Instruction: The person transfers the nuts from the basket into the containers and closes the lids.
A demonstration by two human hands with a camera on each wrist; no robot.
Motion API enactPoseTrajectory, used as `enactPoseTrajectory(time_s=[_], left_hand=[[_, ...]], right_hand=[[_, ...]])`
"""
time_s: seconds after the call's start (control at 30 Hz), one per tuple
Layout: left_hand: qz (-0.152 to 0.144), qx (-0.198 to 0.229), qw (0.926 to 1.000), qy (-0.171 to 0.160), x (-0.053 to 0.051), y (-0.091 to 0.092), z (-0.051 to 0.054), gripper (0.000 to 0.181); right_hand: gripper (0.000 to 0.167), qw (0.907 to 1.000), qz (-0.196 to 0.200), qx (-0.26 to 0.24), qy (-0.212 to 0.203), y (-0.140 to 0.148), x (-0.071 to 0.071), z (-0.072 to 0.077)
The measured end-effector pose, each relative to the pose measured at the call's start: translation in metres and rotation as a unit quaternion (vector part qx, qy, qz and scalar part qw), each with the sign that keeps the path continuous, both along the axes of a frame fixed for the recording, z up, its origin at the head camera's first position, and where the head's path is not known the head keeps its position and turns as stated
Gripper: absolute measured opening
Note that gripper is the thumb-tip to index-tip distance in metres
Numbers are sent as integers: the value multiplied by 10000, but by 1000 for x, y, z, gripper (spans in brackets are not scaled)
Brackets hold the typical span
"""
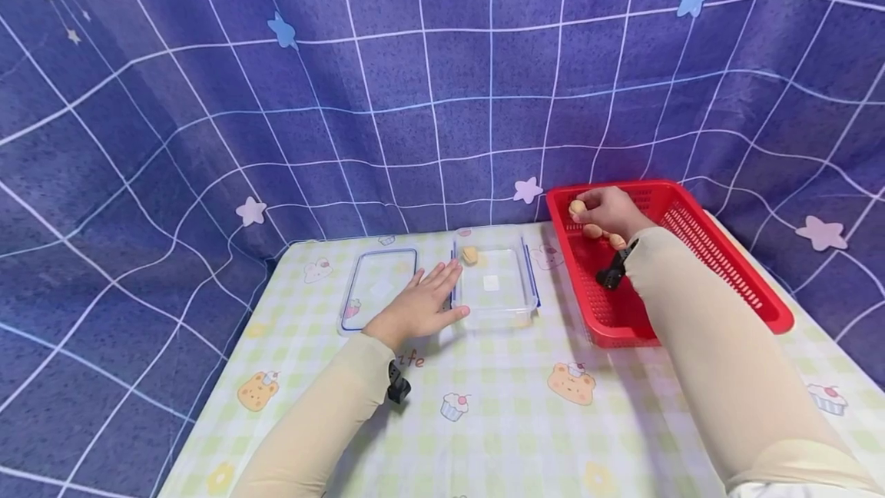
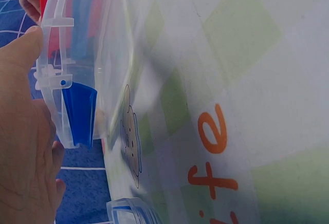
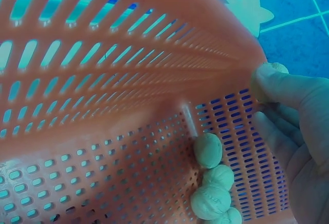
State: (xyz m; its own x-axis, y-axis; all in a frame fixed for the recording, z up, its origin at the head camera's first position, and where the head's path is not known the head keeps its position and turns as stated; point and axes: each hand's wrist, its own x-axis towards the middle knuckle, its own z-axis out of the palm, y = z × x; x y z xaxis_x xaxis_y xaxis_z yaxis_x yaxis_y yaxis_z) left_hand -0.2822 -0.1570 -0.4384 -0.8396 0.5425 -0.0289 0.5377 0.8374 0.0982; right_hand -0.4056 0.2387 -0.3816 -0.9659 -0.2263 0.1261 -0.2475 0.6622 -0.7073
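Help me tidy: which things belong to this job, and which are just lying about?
Belonging: red basket; walnut-like pieces; clear container; right hand, pinching one piece; left hand, at the container.
Lying about, seemingly: blue-edged lid, untouched, perhaps the container's.

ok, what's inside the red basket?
At least four round tan pieces bunched at the far end of the basket; the right hand pinches another. In the head view, the right sleeve hides part of the basket; anything behind it can't be seen.
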Motion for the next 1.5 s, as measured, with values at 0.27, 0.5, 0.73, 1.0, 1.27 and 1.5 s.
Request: enactPoseTrajectory(time_s=[0.27,0.5,0.73,1.0,1.27,1.5], left_hand=[[3,-64,10000,45,-1,-1,-2,85],[-2,-84,9999,61,0,0,-1,85],[-16,-111,9999,31,0,-1,0,85],[-32,-98,9999,3,2,0,5,84],[-59,-177,9998,53,-1,0,4,85],[-89,-99,9999,30,0,0,5,82]], right_hand=[[45,9999,-92,-34,53,-5,1,7],[44,9998,-173,-58,27,-9,1,12],[45,9998,-147,-111,106,-12,0,12],[45,9996,-134,-164,198,-14,1,14],[46,9992,-132,-108,375,-19,-5,19],[45,9985,-18,-48,539,-31,-7,18]])
